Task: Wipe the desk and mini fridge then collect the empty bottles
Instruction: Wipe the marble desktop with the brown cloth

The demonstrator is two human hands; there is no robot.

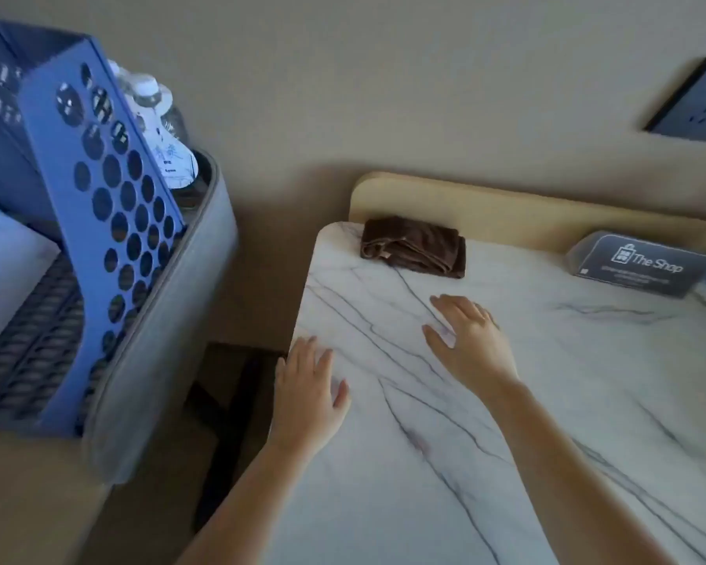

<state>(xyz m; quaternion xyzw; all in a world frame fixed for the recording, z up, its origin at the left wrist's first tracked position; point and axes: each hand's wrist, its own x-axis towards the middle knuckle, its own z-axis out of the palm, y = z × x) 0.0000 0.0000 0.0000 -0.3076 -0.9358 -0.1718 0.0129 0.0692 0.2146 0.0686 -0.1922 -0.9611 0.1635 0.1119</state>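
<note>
Both hands are empty with fingers spread: left hand [312,387] at the marble tabletop [547,381] edge, right hand [465,340] nearer the folded brown cloth [414,250], probably reaching for it. Water bottles [162,128] stand in the cart [172,320] alongside.

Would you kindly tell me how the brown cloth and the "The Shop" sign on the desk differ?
The brown cloth is dark and plain; the sign is grey-blue with white print. The cloth lies folded flat; the sign stands tilted back. The cloth is at the desk's back left corner, the sign further right. Both rest on the desk by its rear edge.
</note>
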